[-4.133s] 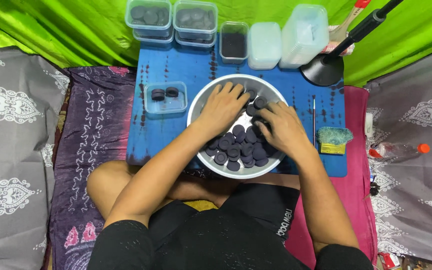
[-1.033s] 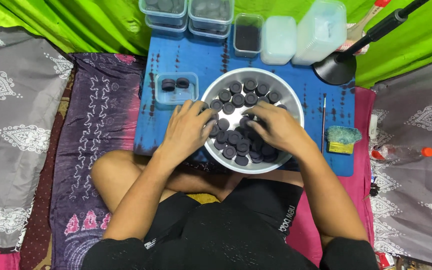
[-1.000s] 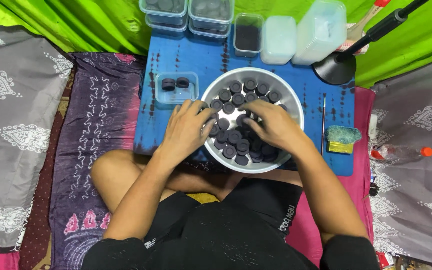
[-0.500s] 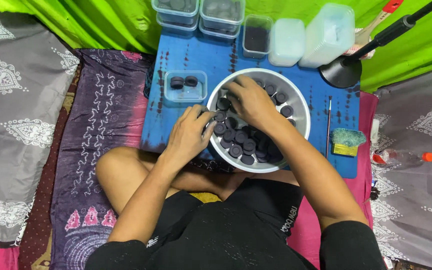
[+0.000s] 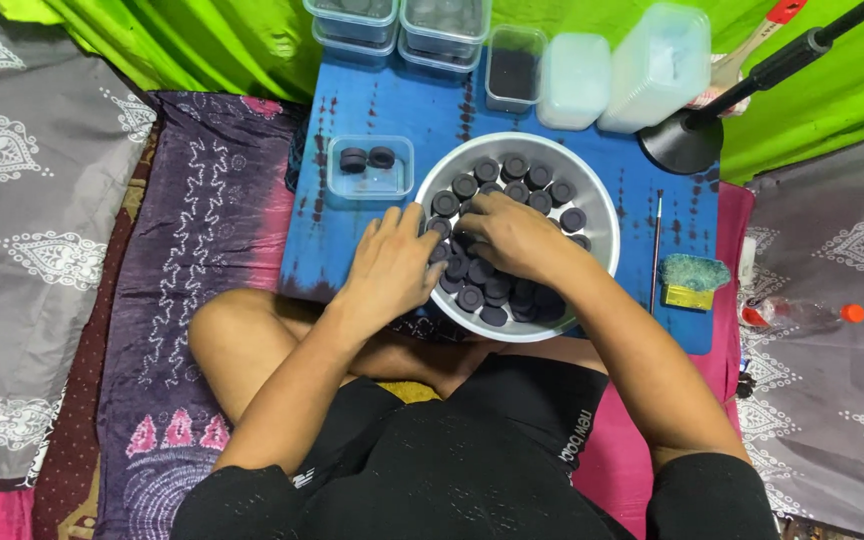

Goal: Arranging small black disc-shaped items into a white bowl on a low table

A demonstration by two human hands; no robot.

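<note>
Small clear tub [image 5: 370,168] sitting left, holding two dark rings, open blue board around it. Left hand [image 5: 392,268] resting on bowl rim [image 5: 602,200], fingertips hidden, grip unreadable. Right hand [image 5: 512,232] covering black discs [image 5: 497,290] mid-bowl, fingers curling, grasp unclear. Containers at top cut off by frame.

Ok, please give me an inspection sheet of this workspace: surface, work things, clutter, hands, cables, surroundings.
Surface: blue board, stained dark.
Work things: metal bowl full of dark discs; small tub holding two discs.
Clutter: lidded boxes at the far edge, lamp base, thin brush, sponge.
Hands: left hand on the bowl's near rim; right hand among the discs; grip unclear.
Cables: nothing seen.
Surroundings: green cloth, patterned mats, bottle.
</note>
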